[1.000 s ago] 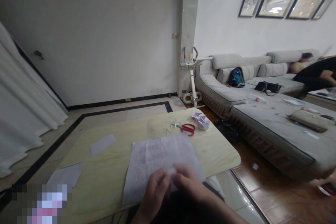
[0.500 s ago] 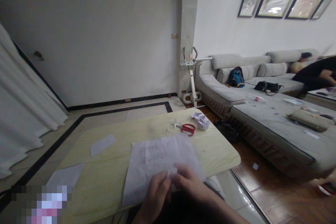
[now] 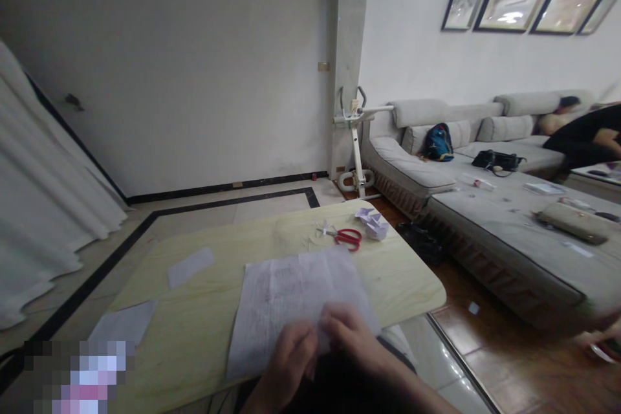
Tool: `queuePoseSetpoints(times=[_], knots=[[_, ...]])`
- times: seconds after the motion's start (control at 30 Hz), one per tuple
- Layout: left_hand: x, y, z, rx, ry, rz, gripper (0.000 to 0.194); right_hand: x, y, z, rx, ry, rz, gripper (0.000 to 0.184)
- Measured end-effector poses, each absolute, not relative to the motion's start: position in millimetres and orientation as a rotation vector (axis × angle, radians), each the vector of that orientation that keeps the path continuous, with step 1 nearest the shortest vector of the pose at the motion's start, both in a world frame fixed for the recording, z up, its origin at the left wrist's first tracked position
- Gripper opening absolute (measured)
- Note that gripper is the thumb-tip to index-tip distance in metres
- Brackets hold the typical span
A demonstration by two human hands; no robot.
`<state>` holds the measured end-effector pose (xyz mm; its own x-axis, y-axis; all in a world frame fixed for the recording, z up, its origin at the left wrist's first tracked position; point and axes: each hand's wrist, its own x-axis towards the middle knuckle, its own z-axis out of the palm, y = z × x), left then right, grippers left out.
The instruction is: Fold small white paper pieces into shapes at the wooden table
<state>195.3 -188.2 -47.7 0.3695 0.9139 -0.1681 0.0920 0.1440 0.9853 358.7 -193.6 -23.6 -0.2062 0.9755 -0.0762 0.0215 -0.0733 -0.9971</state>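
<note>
My left hand [image 3: 294,352] and my right hand [image 3: 347,330] meet near the table's front edge, fingers pinched together. Between them is a small piece of white paper, now mostly hidden by the fingers and blurred. Beneath and beyond the hands lies a large printed sheet of paper [image 3: 286,288], flat with faint creases. Scissors with red handles [image 3: 349,239] rest past its far edge, beside thin paper scraps [image 3: 323,228]. Folded white paper pieces [image 3: 373,226] sit at the table's far right corner.
The pale wooden table [image 3: 194,317] also carries a white paper slip [image 3: 191,267] and another sheet [image 3: 123,323] on the left. To the right stands a grey sofa [image 3: 495,233] with a blue backpack [image 3: 439,142] and bags. An exercise machine [image 3: 358,149] is behind. A person sits far right.
The fingers of both hands have shifted slightly around the small paper, which showed white between them before and is now mostly covered. Things on the table stay put.
</note>
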Motion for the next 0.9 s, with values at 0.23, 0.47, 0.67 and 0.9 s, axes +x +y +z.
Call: queuePoseSetpoints(times=[0.23, 0.47, 0.67, 0.9], knots=[[196, -187, -57, 1.292, 1.223, 0.859, 0.043, 358, -192, -25, -1.063, -1.448, 1.268, 0.049], [193, -187, -42, 1.43, 0.988, 0.694, 0.04, 363, -193, -18, -1.109, -1.484, 1.341, 0.041], [199, -187, -49, 1.439, 0.996, 0.645, 0.041, 362, -194, -16, -1.067, -1.476, 1.287, 0.04], [197, -185, -50, 1.434, 0.978, 0.764, 0.044, 362, -194, -23, -1.115, -1.432, 1.313, 0.039]])
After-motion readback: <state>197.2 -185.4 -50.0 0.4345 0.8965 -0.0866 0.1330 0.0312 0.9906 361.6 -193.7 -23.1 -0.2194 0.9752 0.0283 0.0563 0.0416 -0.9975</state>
